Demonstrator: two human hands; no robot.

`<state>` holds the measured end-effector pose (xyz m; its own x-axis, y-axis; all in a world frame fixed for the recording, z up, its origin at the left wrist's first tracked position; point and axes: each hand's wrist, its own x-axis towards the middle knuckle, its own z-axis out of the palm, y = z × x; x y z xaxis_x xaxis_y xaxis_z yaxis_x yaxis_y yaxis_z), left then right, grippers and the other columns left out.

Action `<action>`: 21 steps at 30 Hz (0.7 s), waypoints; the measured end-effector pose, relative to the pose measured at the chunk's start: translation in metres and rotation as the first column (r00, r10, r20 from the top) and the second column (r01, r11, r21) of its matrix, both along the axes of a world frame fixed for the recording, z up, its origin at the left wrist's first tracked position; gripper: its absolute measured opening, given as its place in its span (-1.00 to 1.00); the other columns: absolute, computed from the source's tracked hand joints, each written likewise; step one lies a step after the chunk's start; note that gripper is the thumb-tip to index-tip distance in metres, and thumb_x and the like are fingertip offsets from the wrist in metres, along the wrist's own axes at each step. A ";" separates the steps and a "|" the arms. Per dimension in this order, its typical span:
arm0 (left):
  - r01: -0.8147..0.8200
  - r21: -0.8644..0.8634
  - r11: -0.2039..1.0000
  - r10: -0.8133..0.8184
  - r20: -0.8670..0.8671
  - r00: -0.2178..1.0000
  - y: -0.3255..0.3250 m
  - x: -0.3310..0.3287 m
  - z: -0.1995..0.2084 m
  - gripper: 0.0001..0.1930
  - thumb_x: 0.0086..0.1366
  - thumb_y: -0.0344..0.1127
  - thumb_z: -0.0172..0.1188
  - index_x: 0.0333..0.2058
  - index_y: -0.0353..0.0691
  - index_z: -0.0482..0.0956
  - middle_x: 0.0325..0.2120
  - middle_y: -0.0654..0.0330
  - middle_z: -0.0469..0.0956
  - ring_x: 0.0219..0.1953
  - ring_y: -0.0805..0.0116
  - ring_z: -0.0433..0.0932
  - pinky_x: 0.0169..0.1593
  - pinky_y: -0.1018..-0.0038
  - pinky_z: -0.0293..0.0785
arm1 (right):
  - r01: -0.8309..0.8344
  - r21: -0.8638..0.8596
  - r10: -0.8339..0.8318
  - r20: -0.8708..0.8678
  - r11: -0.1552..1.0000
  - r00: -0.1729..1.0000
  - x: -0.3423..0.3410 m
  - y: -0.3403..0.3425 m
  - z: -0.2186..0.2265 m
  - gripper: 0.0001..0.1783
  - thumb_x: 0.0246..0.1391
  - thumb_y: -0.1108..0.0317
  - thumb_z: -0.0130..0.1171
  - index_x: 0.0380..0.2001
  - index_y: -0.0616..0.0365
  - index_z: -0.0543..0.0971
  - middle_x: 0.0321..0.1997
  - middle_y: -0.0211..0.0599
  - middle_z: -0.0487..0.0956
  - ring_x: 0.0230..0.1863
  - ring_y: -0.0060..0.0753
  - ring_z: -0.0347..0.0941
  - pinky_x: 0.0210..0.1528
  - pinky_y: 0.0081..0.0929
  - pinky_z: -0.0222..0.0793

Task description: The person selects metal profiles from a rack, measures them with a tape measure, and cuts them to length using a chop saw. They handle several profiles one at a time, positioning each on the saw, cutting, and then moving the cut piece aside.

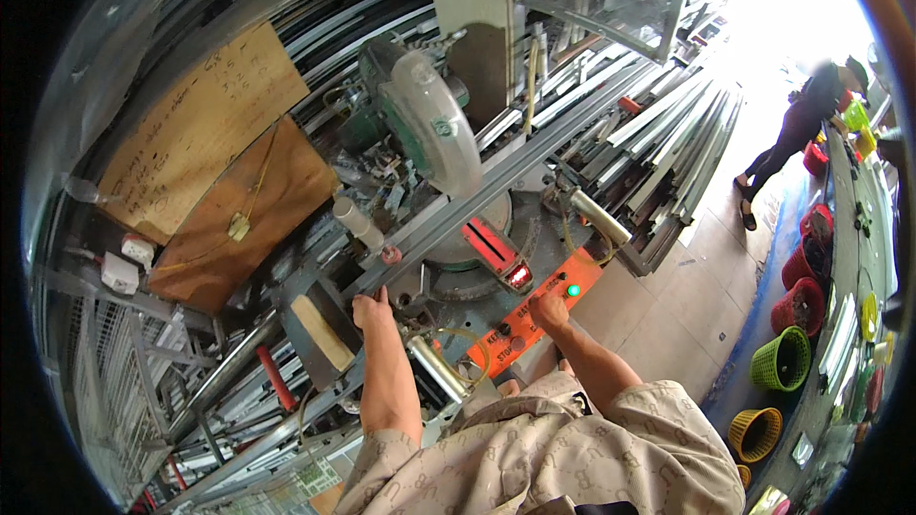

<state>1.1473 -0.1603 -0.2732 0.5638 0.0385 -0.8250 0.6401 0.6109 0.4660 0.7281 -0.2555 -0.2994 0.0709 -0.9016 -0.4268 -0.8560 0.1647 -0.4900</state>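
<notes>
My left hand (370, 310) is closed at the near end of a long grey metal profile (534, 154). The profile lies slantwise across the bed of a cut-off saw (434, 124) with a clear blade guard, which is raised above it. My right hand (551, 313) is curled at the orange control panel (592, 270) along the machine's front edge, close to a lit green button (573, 291). What its fingers press or grip there is hidden. Between my hands, a red slotted plate (489, 244) with a lit red display sits on the saw bed.
Metal clamp cylinders (441, 372) flank the bed. Stacks of metal profiles (682, 148) lie behind and to the right. Marked wooden boards (205, 124) lean at the left. At right, coloured baskets (780, 360) line a long bench, where another person (806, 119) bends over.
</notes>
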 end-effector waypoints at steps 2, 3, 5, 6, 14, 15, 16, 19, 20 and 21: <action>0.303 0.297 0.906 -0.366 0.186 0.912 0.003 0.000 -0.002 -0.54 0.51 -0.18 0.09 0.00 -0.64 0.46 -0.05 -0.19 0.62 -0.02 -0.14 0.65 0.03 -0.08 0.73 | -0.080 -0.176 0.070 -0.062 0.981 0.996 -0.011 0.026 0.010 -0.63 0.24 0.16 0.08 -0.12 0.27 0.59 -0.05 0.12 0.60 -0.01 0.22 0.58 0.01 0.07 0.48; 0.369 0.395 0.841 -0.494 0.284 0.822 0.003 -0.001 -0.003 -0.52 0.50 -0.18 0.11 0.01 -0.65 0.44 -0.05 -0.19 0.62 -0.02 -0.15 0.65 0.02 -0.08 0.73 | -0.192 -0.212 0.177 -0.087 0.958 0.980 -0.021 0.036 0.014 -0.64 0.23 0.18 0.11 -0.09 0.26 0.54 -0.03 0.07 0.56 0.01 0.19 0.54 0.03 0.06 0.45; 0.073 -0.008 0.997 -0.072 0.086 0.994 0.003 -0.001 0.000 -0.50 0.49 -0.16 0.11 -0.01 -0.67 0.44 -0.11 -0.20 0.63 -0.06 -0.12 0.67 -0.02 -0.02 0.75 | -0.332 -0.338 0.297 -0.153 0.881 0.943 -0.032 0.065 0.017 -0.67 0.15 0.28 0.20 -0.05 0.21 0.54 0.02 -0.01 0.51 0.02 0.12 0.52 -0.01 0.06 0.43; 0.060 -0.006 0.998 -0.059 0.066 0.996 0.002 -0.002 0.003 -0.50 0.49 -0.16 0.10 -0.02 -0.68 0.44 -0.10 -0.22 0.62 -0.05 -0.12 0.66 -0.02 -0.01 0.76 | -0.362 -0.388 0.329 -0.151 0.848 0.932 -0.035 0.076 0.017 -0.64 0.15 0.28 0.20 -0.03 0.21 0.52 0.07 -0.03 0.48 0.05 0.11 0.50 0.00 0.06 0.43; 0.260 0.012 0.966 -0.260 0.091 0.961 0.011 -0.039 0.063 -0.49 0.51 -0.20 -0.02 0.21 -0.58 0.30 0.09 -0.17 0.48 0.09 -0.10 0.54 0.20 -0.04 0.54 | -0.320 -0.245 0.303 -0.106 0.915 0.947 -0.027 0.103 0.022 -0.50 0.07 0.35 0.15 0.11 0.24 0.44 0.28 0.01 0.32 0.08 0.19 0.51 0.00 0.11 0.48; 0.370 0.007 0.929 -0.368 0.126 0.921 0.020 -0.049 0.074 -0.44 0.52 -0.17 -0.01 0.27 -0.55 0.23 0.15 -0.17 0.43 0.13 -0.10 0.50 0.26 -0.03 0.46 | -0.312 -0.194 0.299 -0.096 0.930 0.950 -0.027 0.100 0.025 -0.50 0.07 0.34 0.16 0.11 0.22 0.44 0.27 0.02 0.33 0.08 0.20 0.51 0.00 0.11 0.49; 0.450 0.008 0.893 -0.446 0.155 0.882 0.030 -0.060 0.086 -0.38 0.54 -0.13 -0.01 0.34 -0.53 0.16 0.21 -0.18 0.38 0.16 -0.09 0.47 0.32 -0.01 0.38 | -0.305 -0.224 0.301 -0.053 0.926 0.952 -0.030 0.099 0.028 -0.50 0.07 0.33 0.17 0.10 0.20 0.44 0.24 0.02 0.36 0.09 0.21 0.51 0.01 0.11 0.50; 0.636 0.062 0.769 -0.609 0.375 0.699 0.075 -0.095 0.120 -0.36 0.52 -0.16 0.07 0.36 -0.52 0.15 0.21 -0.16 0.38 0.12 -0.05 0.50 0.29 0.07 0.44 | -0.245 -0.275 0.272 0.066 0.930 0.960 -0.046 0.102 0.029 -0.52 0.06 0.30 0.20 0.08 0.12 0.46 0.15 0.03 0.46 0.11 0.22 0.51 0.06 0.07 0.51; 0.650 0.086 0.755 -0.608 0.460 0.647 0.095 -0.111 0.128 -0.39 0.50 -0.20 0.09 0.34 -0.51 0.19 0.19 -0.16 0.40 0.10 -0.05 0.51 0.26 0.08 0.48 | -0.183 -0.319 0.227 0.105 0.930 0.968 -0.055 0.108 0.025 -0.53 0.05 0.28 0.21 0.06 0.10 0.47 0.11 0.03 0.50 0.11 0.23 0.51 0.07 0.04 0.52; 0.697 0.071 0.714 -0.618 0.531 0.580 0.114 -0.127 0.134 -0.43 0.47 -0.26 0.15 0.30 -0.49 0.28 0.15 -0.15 0.44 0.05 -0.03 0.54 0.16 0.17 0.55 | -0.158 -0.316 0.193 0.083 0.936 0.978 -0.066 0.120 0.019 -0.55 0.05 0.27 0.22 0.04 0.09 0.48 0.10 0.03 0.52 0.10 0.23 0.52 0.07 0.04 0.52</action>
